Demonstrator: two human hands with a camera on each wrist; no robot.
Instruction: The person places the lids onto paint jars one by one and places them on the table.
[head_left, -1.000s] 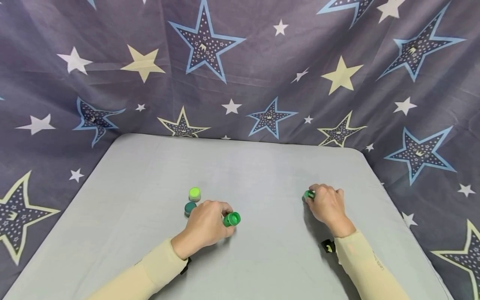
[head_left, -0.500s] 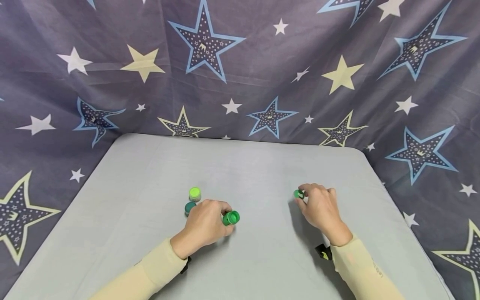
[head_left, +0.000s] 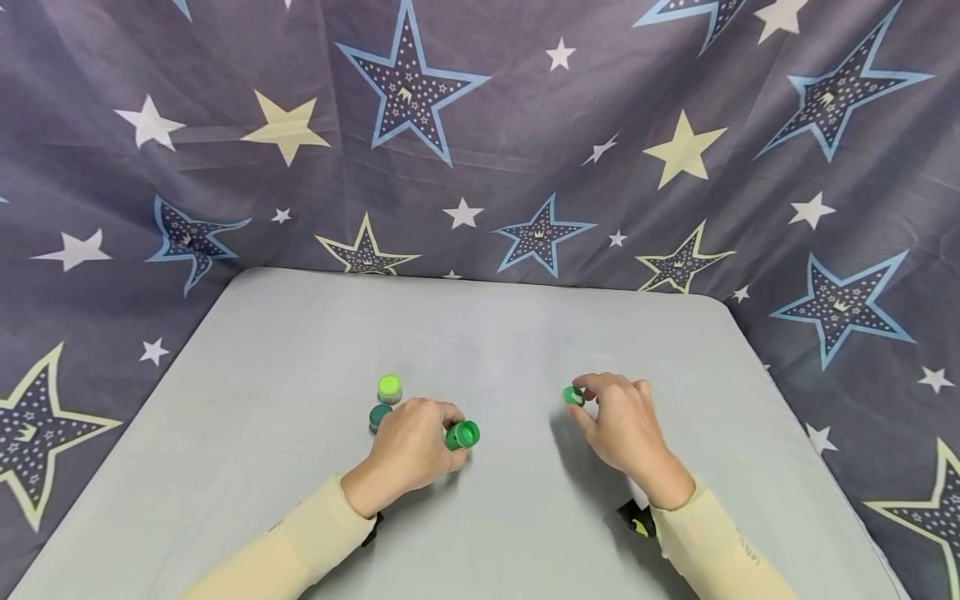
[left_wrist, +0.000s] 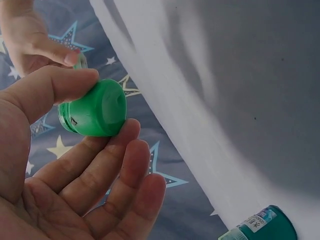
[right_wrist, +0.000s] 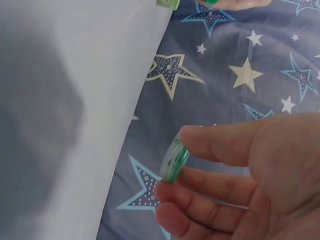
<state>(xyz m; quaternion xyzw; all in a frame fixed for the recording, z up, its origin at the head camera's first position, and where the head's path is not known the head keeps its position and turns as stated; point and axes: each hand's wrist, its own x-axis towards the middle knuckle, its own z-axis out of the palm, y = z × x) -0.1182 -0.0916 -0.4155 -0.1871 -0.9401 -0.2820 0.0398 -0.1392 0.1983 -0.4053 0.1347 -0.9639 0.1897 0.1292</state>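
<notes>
My left hand pinches a small green paint jar between thumb and fingers, its uncapped mouth tilted toward the head camera. In the left wrist view the rounded base of that jar shows, filled with green. Over on the right, my right hand pinches a small round lid, clear with green on it. The right wrist view shows this lid nearly edge-on between thumb and fingers. Jar and lid are apart, both held up off the table.
A lime-green jar stands on the pale table, just left of the left hand. Closer to that hand is a teal jar, partly hidden by it. A star-patterned curtain surrounds the table.
My right hand has moved left with the lid, bringing it nearer the green jar. The left hand and its jar have stayed almost still.
</notes>
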